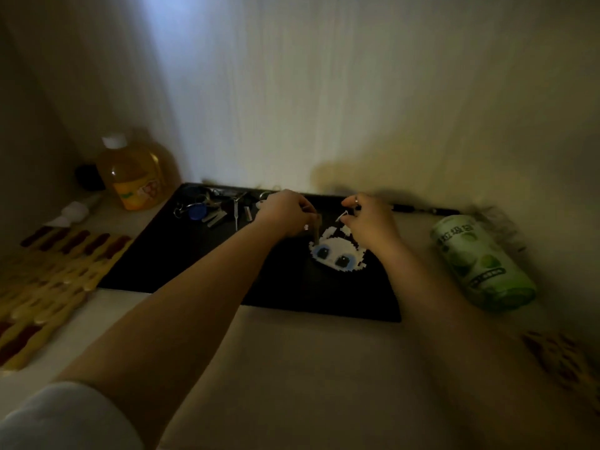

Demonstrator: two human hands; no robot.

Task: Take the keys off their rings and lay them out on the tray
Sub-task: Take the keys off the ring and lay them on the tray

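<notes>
A black tray [194, 264] lies on the pale table against the wall. At its far left sits a bunch of keys on rings [207, 207] with a blue fob. My left hand [285, 214] is over the tray's middle, pinching a brownish key [315, 230] that hangs down. My right hand [370, 219] is close beside it, fingers pinched on a small ring or cord [343, 216]. A white pixel-bead charm with dark eyes [336, 253] rests on the tray under both hands. The dim light hides how key and ring join.
A bottle of yellow drink [136, 173] stands left of the tray. A yellow and red woven mat [48, 280] covers the table's left side. A green roll [480, 267] lies to the right, a dark pen [422, 209] by the wall.
</notes>
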